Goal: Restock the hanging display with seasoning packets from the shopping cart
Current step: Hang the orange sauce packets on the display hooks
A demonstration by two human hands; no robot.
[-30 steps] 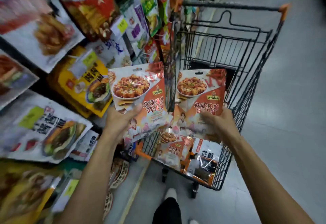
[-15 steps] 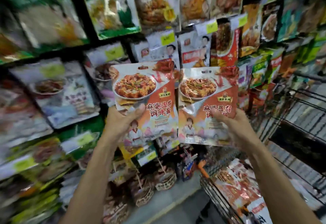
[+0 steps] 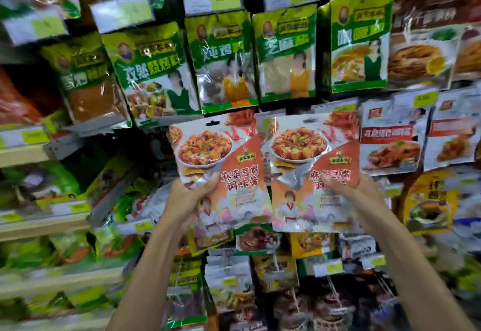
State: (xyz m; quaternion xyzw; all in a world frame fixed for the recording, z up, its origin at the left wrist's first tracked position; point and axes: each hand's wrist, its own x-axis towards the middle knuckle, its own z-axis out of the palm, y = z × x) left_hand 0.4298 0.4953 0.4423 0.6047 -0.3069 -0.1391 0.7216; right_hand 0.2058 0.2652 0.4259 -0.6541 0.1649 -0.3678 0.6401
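Note:
I hold two matching orange-and-white seasoning packets with a tofu dish picture, side by side and upright in front of the hanging display. My left hand (image 3: 191, 196) grips the left packet (image 3: 223, 153) by its lower left part, thumb across the front. My right hand (image 3: 350, 190) grips the right packet (image 3: 309, 158) at its lower right, thumb on the front. Each packet has a hang slot at its top edge. The two packets overlap slightly in the middle. The shopping cart is out of view.
A row of green seasoning bags (image 3: 286, 54) hangs just above the packets. Red-and-white packets (image 3: 390, 138) hang to the right, a yellow bag (image 3: 429, 200) below them. Smaller packets (image 3: 234, 278) on pegs hang underneath. Shelves with price tags (image 3: 39, 135) run along the left.
My view has swung from the cart up to the display. Both hands have raised the two packets higher, up to the row under the green bags.

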